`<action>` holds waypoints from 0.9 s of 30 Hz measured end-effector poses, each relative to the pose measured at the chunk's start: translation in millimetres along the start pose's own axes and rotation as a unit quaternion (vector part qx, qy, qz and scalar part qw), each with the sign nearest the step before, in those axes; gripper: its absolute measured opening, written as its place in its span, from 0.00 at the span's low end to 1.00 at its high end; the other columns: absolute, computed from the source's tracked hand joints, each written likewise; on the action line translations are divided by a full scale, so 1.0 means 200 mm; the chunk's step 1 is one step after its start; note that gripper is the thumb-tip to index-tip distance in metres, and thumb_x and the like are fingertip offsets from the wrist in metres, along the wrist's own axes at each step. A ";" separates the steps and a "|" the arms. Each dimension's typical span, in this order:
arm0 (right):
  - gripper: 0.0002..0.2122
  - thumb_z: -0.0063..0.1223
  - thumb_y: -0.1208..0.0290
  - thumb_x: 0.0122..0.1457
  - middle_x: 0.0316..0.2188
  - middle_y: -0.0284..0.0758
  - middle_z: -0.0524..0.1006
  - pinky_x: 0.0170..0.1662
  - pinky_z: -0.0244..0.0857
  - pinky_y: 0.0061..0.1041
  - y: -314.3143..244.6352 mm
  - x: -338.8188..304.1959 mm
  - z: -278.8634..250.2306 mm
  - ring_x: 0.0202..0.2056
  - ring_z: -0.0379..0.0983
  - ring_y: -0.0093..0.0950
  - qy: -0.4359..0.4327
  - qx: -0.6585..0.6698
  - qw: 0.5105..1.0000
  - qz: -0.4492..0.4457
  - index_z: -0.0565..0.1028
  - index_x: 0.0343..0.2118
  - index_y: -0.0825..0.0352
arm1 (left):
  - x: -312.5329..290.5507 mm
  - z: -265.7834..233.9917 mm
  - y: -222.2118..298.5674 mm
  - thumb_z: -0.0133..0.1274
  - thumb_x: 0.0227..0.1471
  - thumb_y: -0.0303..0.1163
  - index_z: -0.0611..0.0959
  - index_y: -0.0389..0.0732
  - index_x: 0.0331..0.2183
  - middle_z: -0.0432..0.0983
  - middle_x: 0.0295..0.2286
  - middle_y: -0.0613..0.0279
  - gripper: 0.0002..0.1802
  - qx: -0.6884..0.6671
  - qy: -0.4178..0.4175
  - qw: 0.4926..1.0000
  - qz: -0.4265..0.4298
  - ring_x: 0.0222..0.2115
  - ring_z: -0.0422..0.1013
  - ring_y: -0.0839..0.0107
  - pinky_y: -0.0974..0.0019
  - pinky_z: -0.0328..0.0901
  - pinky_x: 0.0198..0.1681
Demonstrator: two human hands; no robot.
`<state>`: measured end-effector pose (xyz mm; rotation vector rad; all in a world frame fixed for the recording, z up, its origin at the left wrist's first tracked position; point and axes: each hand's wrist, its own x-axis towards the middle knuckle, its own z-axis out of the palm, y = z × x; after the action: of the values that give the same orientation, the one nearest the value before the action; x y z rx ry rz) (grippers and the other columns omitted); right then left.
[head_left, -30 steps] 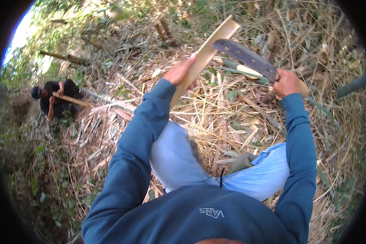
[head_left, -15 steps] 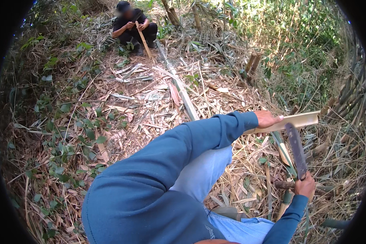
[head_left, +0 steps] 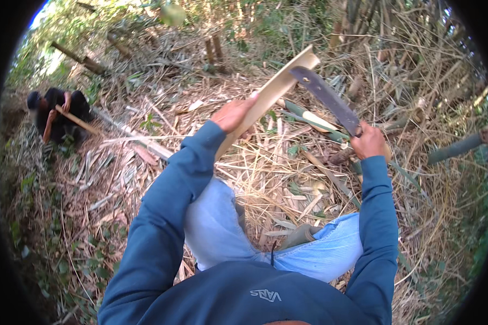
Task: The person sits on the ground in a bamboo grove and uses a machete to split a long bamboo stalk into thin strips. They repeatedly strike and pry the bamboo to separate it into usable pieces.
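My left hand is closed around a split strip of pale bamboo, which slants up and to the right, its trough-like end farthest from me. The strip's lower end runs down behind my left sleeve. In my right hand is the handle of a machete with a broad, dark blade. The blade points up and to the left, and its tip lies against or just over the strip near the far end. My fingers hide most of the handle.
A person in dark clothes crouches at the left, holding another bamboo strip. A long bamboo pole lies on the leaf litter between us. Cut green bamboo lies beyond my knees. At the right, a thick stalk juts in.
My view has swung to the right, so the crouching person now appears farther left. The strip is tilted more steeply upward. Both hands keep their hold, and the machete remains by the strip's far end.
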<state>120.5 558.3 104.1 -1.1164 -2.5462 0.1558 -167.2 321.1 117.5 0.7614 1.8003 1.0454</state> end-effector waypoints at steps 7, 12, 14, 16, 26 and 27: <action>0.11 0.55 0.61 0.47 0.21 0.49 0.75 0.35 0.66 0.45 0.09 -0.03 -0.03 0.28 0.73 0.49 -0.005 0.018 0.999 0.050 0.76 0.25 0.65 | 0.08 0.04 0.00 0.32 0.61 0.56 0.72 0.29 0.47 0.74 0.20 0.51 0.37 0.007 -0.016 1.000 -0.004 0.15 0.73 0.68 0.65 0.68 0.18; 0.10 0.54 0.63 0.46 0.22 0.49 0.76 0.35 0.67 0.45 0.11 -0.04 -0.02 0.28 0.74 0.49 -0.024 0.006 1.000 -0.001 0.76 0.26 0.65 | 0.05 0.06 0.04 0.31 0.61 0.57 0.72 0.29 0.47 0.73 0.19 0.54 0.37 0.004 -0.018 1.000 0.001 0.14 0.72 0.69 0.65 0.67 0.17; 0.10 0.53 0.63 0.46 0.22 0.49 0.76 0.35 0.67 0.45 0.09 -0.02 -0.01 0.28 0.74 0.49 -0.007 -0.009 1.000 0.012 0.76 0.26 0.65 | 0.06 0.07 0.03 0.31 0.61 0.56 0.72 0.30 0.47 0.73 0.18 0.53 0.36 0.039 -0.016 0.999 -0.013 0.14 0.72 0.69 0.64 0.68 0.18; 0.10 0.54 0.63 0.46 0.22 0.49 0.76 0.35 0.68 0.45 0.06 -0.02 -0.03 0.28 0.74 0.49 -0.016 0.002 0.998 0.056 0.76 0.26 0.64 | 0.05 0.07 0.03 0.31 0.61 0.56 0.72 0.30 0.47 0.73 0.19 0.53 0.36 0.028 -0.014 0.999 -0.014 0.14 0.71 0.68 0.64 0.68 0.19; 0.11 0.53 0.60 0.48 0.25 0.49 0.78 0.40 0.68 0.44 0.15 0.04 -0.02 0.31 0.75 0.49 -0.018 0.014 0.986 0.165 0.79 0.30 0.61 | 0.05 0.07 0.05 0.32 0.59 0.60 0.74 0.28 0.42 0.74 0.18 0.52 0.39 -0.009 -0.039 0.999 -0.006 0.13 0.71 0.68 0.65 0.66 0.18; 0.12 0.53 0.60 0.48 0.26 0.49 0.78 0.41 0.68 0.43 0.19 0.03 -0.05 0.33 0.75 0.49 -0.053 0.029 0.978 0.198 0.80 0.32 0.61 | 0.04 0.08 0.06 0.32 0.60 0.59 0.74 0.29 0.42 0.73 0.17 0.52 0.38 -0.014 -0.035 0.999 0.006 0.13 0.70 0.68 0.64 0.66 0.17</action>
<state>145.5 588.1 106.0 -1.6200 -2.3588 0.3957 -155.3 337.6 121.2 0.7824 1.7204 1.0370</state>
